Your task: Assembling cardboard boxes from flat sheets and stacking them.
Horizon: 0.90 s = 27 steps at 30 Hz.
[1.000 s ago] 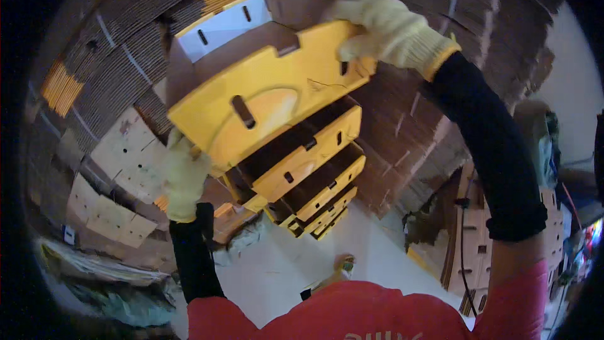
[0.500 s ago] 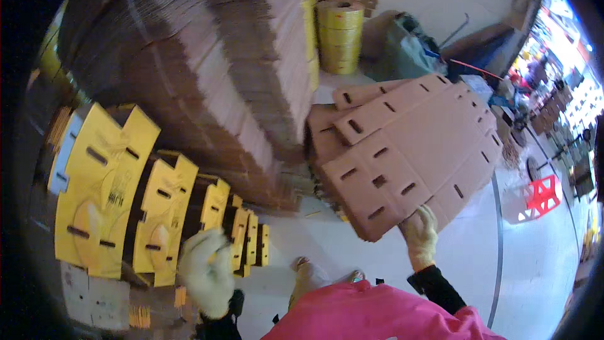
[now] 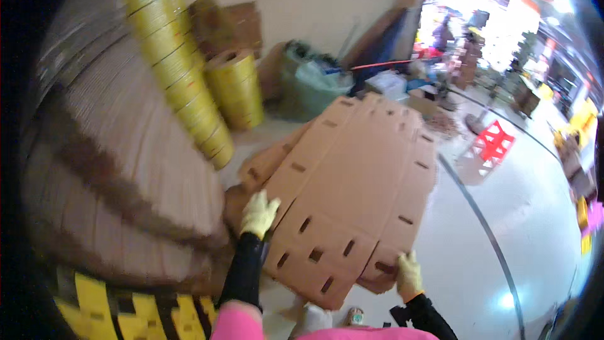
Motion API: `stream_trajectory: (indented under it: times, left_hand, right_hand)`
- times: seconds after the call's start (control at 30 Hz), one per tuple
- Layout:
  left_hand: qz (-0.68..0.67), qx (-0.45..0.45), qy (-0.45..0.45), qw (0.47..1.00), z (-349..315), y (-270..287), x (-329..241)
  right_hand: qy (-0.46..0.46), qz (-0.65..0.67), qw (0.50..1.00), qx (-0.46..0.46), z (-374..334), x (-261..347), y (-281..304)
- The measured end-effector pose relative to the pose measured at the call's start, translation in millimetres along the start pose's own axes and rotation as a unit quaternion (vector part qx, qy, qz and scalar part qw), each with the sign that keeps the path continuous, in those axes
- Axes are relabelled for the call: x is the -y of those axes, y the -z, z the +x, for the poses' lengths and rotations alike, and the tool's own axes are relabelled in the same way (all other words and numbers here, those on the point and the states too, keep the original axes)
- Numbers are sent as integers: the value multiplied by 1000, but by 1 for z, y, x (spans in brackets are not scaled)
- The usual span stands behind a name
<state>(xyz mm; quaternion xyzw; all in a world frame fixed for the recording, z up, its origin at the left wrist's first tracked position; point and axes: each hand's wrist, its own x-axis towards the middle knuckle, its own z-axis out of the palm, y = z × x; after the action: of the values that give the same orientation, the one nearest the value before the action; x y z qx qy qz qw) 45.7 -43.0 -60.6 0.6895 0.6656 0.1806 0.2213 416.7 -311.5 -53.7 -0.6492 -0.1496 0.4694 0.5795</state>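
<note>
Brown flat cardboard box blanks [image 3: 352, 176], cut with dark slots, lie in a loose pile in front of me, slightly fanned at the left. My right hand [image 3: 409, 275], in a pale yellow work glove, is closed on the near right edge of the blanks; part of its fingers is hidden by the board. Against the left edge of the pile rests my left hand [image 3: 259, 214], in a matching glove, with thumb and fingers spread apart. What supports the pile underneath is hidden.
Tall stacks of flat cardboard [image 3: 157, 170] stand left, beside yellow tape rolls [image 3: 176, 63]. Yellow slotted cartons [image 3: 94, 308] sit at the lower left. Behind the pile are a green sack [image 3: 308, 82] and another yellow roll stack [image 3: 236, 88]. A red plastic crate [image 3: 494, 145] is on the floor at right.
The view has swung rightward. My left hand has moved from beside the yellow cartons to the blanks' left edge. My right hand stays on their near edge, now farther right.
</note>
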Motion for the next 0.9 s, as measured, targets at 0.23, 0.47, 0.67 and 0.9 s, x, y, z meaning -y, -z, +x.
stream_trajectory:
  times: [0.23,0.47,0.67,0.9]
  left_hand:
    - [88,-30,73,993,13,33,-15]
    - [99,73,-26,992,-18,92,-67]
    - [-75,225,24,971,-74,11,-93]
    - [-23,124,-146,981,-133,-3,-156]
  right_hand:
    - [50,-244,963,-107,-21,8,-43]
    - [69,-165,975,-130,-20,40,36]
    - [-144,-316,937,-39,46,48,123]
    - [267,-493,824,78,35,113,39]
